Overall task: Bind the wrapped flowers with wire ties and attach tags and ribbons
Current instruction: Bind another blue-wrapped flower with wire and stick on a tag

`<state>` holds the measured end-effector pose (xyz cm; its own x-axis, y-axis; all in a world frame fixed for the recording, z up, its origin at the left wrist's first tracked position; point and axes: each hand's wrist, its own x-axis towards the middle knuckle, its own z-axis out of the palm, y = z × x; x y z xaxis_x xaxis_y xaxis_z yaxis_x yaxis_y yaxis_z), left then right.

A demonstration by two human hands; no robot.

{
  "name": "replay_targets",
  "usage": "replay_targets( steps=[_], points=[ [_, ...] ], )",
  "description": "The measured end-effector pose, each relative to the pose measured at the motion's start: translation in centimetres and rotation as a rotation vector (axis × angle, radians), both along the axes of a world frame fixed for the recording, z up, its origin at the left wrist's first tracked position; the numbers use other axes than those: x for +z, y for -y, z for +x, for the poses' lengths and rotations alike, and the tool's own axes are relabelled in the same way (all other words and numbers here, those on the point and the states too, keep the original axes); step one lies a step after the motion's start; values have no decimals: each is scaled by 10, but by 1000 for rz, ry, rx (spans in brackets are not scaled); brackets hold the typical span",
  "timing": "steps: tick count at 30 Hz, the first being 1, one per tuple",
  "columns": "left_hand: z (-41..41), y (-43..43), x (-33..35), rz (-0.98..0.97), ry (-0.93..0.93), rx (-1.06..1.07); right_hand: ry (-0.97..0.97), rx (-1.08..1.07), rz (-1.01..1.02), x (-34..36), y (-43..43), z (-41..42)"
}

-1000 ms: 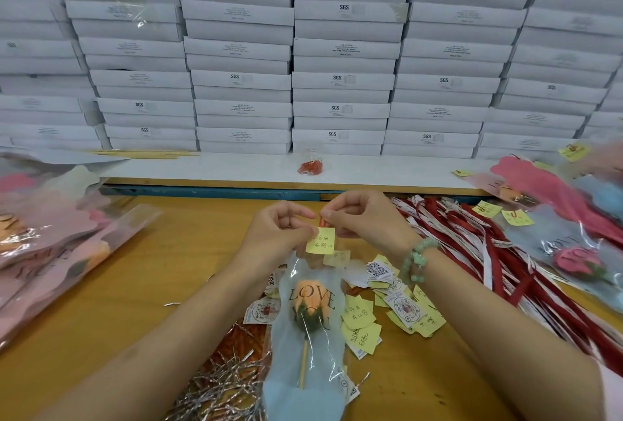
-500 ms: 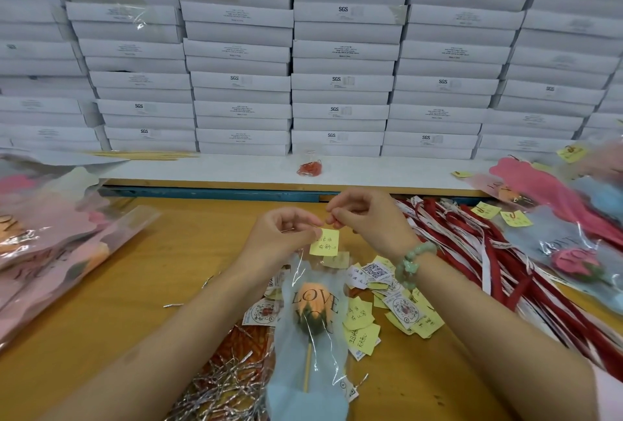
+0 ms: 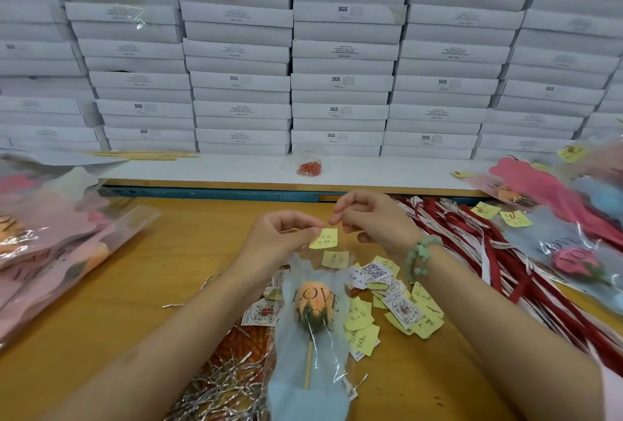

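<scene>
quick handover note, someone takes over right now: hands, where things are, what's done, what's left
Left hand pinches the yellow tag at the top of the wrapped flower, which lies on the table.
Right hand has fingers curled just above the tag; can't tell if it holds a tie.
Silver wire ties lie left of the flower's lower end, loose tags right of the flower, ribbons further right.
Done: tag at the sleeve's top.
Left: secure it, add a ribbon; none shows on this flower.
</scene>
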<state>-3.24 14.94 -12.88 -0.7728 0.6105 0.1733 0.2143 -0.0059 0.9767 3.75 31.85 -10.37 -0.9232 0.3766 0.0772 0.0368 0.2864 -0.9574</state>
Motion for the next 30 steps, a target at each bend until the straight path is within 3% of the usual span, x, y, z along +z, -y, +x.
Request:
replay_targets(
  steps=[14, 17, 19, 21, 30],
  points=[
    [1, 0, -2, -20, 33, 9, 61, -10, 81, -9, -6, -4],
    [0, 0, -3, -42, 34, 42, 107, -58, 399, -5, -14, -2],
    [-1, 0, -3, -50, 30, 49, 234, -51, 695, -4, -21, 1],
    [0, 1, -3, -58, 26, 49, 387, 5, 853, -4, -24, 4],
    [1, 0, -2, -73, 31, 54, 438, 32, 955, -3, -18, 4]
  ],
)
